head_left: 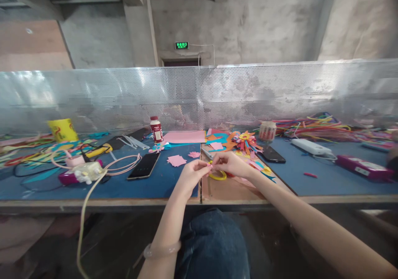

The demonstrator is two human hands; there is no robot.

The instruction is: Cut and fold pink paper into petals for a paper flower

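Note:
My left hand (pixel 193 174) and my right hand (pixel 230 164) meet above the table's front edge, fingertips close together. Both pinch a small pink paper piece (pixel 210 166), mostly covered by the fingers. Just below them, yellow-handled scissors (pixel 219 176) lie on the brown board, a metal blade pointing away. To the left of my hands rest pink paper cutouts with jagged edges (pixel 176 160) and a smaller pink cutout (pixel 194 154). A many-coloured paper flower (pixel 245 141) sits beyond my right hand among orange and blue paper scraps.
A black phone (pixel 144 166) lies left, another phone (pixel 273 154) right. A red bottle (pixel 156 129) stands near the perforated metal screen (pixel 124 96). Further left are a power strip with plugs (pixel 85 172) and a yellow container (pixel 63 130). Coloured strips (pixel 311 129) lie right.

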